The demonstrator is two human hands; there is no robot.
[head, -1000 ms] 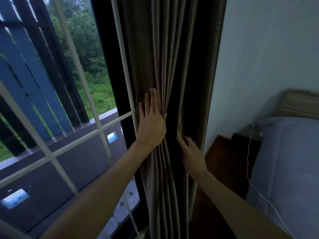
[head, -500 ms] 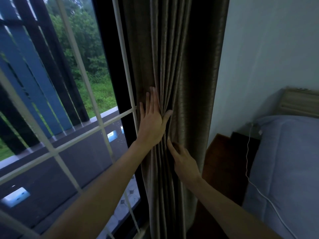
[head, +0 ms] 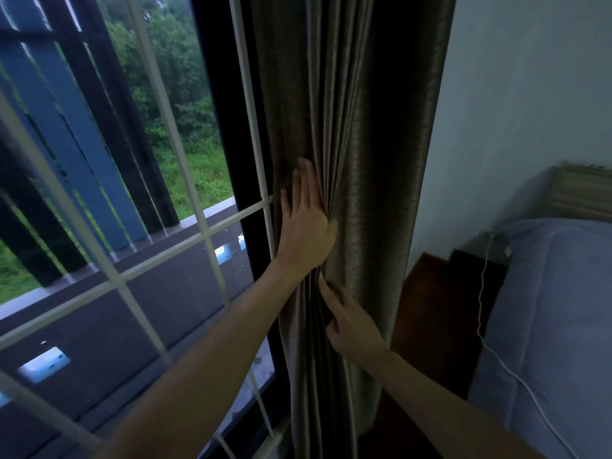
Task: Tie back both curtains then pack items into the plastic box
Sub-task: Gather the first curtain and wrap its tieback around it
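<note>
Dead ahead at 12 o'clock, curtain [head: 347, 127] hangs bunched, long axis vertical. Left hand [head: 306, 226] flat, pressing it; right hand [head: 352, 327] at its 5 o'clock, index probing, grip unclear.

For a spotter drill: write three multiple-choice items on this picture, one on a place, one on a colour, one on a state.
1. The right hand touches the curtain where, against the left hand? A above it; B below it; C level with it.
2. The cable by the bed is: A white; B red; C black.
3. The curtain is: A spread over the glass; B gathered in folds; C tied with a band.
Key: B, it sits lower on the cloth; A, a white line runs beside the bed; B, it hangs bunched, no tie in sight.
</note>
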